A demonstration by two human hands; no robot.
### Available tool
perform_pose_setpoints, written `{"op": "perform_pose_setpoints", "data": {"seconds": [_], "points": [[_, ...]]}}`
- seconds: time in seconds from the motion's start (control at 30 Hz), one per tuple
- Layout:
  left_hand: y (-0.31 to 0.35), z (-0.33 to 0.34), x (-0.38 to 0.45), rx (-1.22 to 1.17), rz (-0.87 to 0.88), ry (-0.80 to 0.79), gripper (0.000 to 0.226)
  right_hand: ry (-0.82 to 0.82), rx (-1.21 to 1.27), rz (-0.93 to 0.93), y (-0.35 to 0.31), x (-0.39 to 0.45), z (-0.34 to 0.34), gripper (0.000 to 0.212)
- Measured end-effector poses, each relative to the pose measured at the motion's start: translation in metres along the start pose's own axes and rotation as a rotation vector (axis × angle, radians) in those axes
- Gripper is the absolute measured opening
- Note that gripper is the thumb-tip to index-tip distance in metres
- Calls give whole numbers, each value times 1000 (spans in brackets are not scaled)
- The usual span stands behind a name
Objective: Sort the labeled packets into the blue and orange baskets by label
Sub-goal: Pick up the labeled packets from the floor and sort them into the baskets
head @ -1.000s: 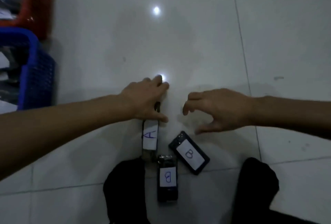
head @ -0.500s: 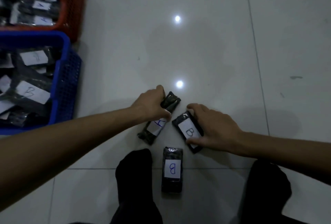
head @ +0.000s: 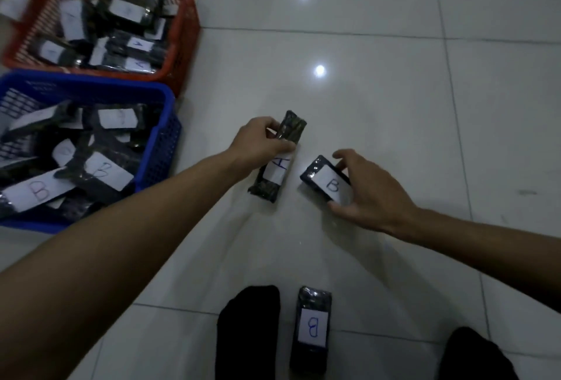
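Note:
My left hand (head: 261,141) grips a dark packet with a white label marked A (head: 277,164), held just above the tiled floor. My right hand (head: 368,194) grips a second dark packet labeled B (head: 326,181) by its two ends. A third packet labeled B (head: 311,328) lies flat on the floor between my feet. At the left stand the blue basket (head: 158,143), holding several packets marked B, and behind it the orange basket (head: 182,24), holding several packets marked A.
My two feet in black socks (head: 247,331) rest on the glossy white tile floor (head: 379,91) at the bottom edge. Two bright light reflections show on the tiles ahead. A white paper tag (head: 12,4) hangs at the orange basket's far left corner.
Both hands closed on their packets and lifted them off the floor. The view swung left, bringing both baskets fully into sight.

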State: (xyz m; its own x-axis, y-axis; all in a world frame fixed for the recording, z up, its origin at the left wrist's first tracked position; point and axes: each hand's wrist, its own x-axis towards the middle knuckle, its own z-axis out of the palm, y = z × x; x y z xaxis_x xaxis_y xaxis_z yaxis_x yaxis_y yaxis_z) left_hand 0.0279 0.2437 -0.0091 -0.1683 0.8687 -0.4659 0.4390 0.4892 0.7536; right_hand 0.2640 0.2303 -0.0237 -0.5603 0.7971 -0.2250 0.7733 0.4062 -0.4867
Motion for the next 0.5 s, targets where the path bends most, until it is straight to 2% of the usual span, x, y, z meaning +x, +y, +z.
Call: {"op": "perform_pose_setpoints", "data": {"seconds": [0.2, 0.4, 0.5], "points": [[3, -70, 23, -246, 11, 248, 24, 170, 33, -30, -57, 94, -27, 85], [20, -152, 12, -411, 88, 306, 30, 294, 87, -151, -124, 155, -34, 79], [14, -184, 2, -427, 125, 402, 20, 278, 155, -236, -152, 173, -29, 77]]}}
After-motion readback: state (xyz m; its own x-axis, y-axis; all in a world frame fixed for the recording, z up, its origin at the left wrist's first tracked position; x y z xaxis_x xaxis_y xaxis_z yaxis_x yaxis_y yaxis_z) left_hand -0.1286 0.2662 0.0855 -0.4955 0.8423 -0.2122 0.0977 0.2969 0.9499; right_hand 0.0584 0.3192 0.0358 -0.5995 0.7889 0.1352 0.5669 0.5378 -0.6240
